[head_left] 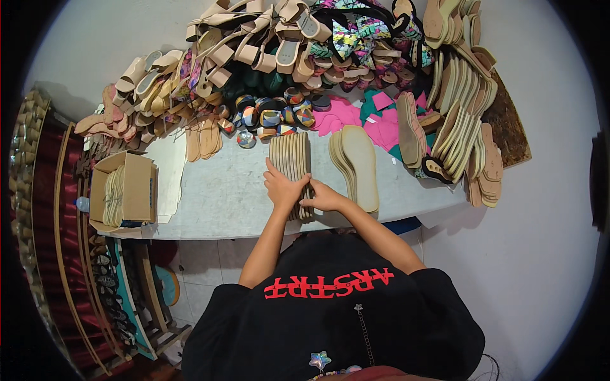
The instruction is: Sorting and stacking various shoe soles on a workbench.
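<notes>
A row of beige shoe soles point(289, 147) stands on edge, pressed side by side, at the middle of the table. My left hand point(284, 185) lies across its near half, with fingers along the left side and the thumb reaching to the right side. Against the right side of the same row, my right hand point(323, 196) is closed, its fingertips partly hidden; the two hands almost touch. Just to the right, a smaller leaning stack of soles point(361, 168) rests with a pale flat face turned up. No hand touches it.
Finished block-heel sandals point(287, 54) are heaped along the back. Patterned shoe pieces point(270, 117) and pink material point(337, 116) lie before them. More soles point(454, 140) pile up at right. A cardboard box point(138, 190) holding soles stands at the left edge, near a wooden rack point(149, 292).
</notes>
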Tool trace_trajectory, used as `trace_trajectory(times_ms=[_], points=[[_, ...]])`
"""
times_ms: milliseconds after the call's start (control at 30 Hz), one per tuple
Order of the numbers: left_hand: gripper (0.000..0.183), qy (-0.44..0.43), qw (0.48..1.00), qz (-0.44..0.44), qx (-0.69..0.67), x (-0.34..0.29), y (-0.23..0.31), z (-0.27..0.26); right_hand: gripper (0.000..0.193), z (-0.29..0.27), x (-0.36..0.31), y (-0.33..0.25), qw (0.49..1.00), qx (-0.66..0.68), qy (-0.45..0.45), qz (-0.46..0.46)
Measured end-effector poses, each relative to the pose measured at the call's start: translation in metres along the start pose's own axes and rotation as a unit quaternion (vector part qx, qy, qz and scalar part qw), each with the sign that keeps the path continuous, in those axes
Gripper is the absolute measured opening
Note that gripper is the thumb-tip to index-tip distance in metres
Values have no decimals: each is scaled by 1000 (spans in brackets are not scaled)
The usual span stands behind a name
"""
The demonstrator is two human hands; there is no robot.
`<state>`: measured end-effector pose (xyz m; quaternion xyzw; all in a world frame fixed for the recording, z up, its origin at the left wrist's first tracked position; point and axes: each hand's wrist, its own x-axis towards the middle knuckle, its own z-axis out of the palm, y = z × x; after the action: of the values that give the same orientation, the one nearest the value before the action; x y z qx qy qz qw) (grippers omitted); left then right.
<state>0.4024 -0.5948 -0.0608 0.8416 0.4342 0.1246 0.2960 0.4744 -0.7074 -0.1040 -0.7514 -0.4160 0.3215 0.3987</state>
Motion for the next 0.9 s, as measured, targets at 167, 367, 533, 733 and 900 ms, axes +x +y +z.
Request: trace_trajectory(times_ms=[167, 367, 533, 733, 900], points=[[110, 13, 999, -3, 43, 0, -1, 5, 29, -79, -46, -55, 968, 129, 212, 42], [107, 50, 996, 29, 72, -3, 5, 7, 32, -192, -67, 46, 801, -288, 513, 111], [107, 57, 995, 29, 76, -3, 3, 9, 48, -201, -70, 60, 754, -390, 451, 277], [108, 60, 995, 37, 74, -4, 3, 9, 24, -192, -56, 82, 663, -491, 496, 271], [106, 71, 994, 51, 68, -3, -2, 11, 17, -174, -47, 89, 644, -549, 484, 224]])
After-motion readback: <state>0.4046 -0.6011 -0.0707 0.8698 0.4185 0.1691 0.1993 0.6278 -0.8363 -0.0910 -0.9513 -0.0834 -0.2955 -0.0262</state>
